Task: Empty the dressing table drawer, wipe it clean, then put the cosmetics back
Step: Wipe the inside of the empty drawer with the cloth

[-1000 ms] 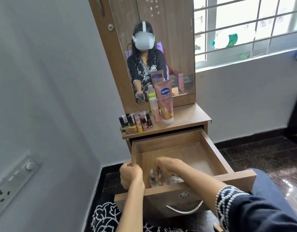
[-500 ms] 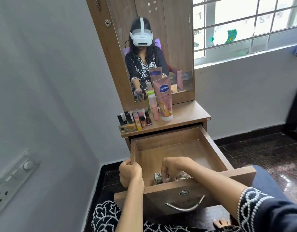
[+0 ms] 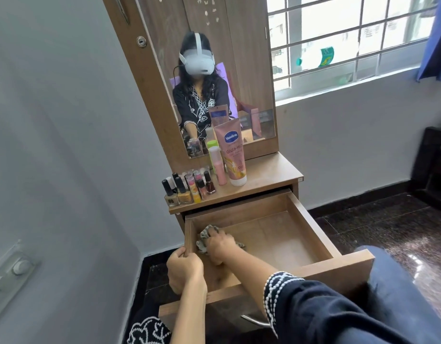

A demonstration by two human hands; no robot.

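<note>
The wooden drawer (image 3: 311,224) of the dressing table stands pulled out, with nothing inside but a grey patterned cloth (image 3: 205,237) at its left side. My right hand (image 3: 220,245) lies on the cloth and presses it to the drawer floor; part of the cloth is bunched under the fingers. My left hand (image 3: 183,269) grips the drawer's left wall near the front corner. On the table top stand several nail polish bottles (image 3: 187,188), a slim pink bottle (image 3: 219,167) and a pink Vaseline tube (image 3: 234,155).
The mirror (image 3: 207,78) rises behind the cosmetics. A grey wall with a switch plate (image 3: 12,271) is close on the left. A window with bars is at the right, above dark floor tiles (image 3: 378,224). The drawer's metal handle (image 3: 254,321) faces me.
My right hand has slid the cloth from the drawer's front edge back and to the left along the floor. My left hand has kept its grip on the left wall.
</note>
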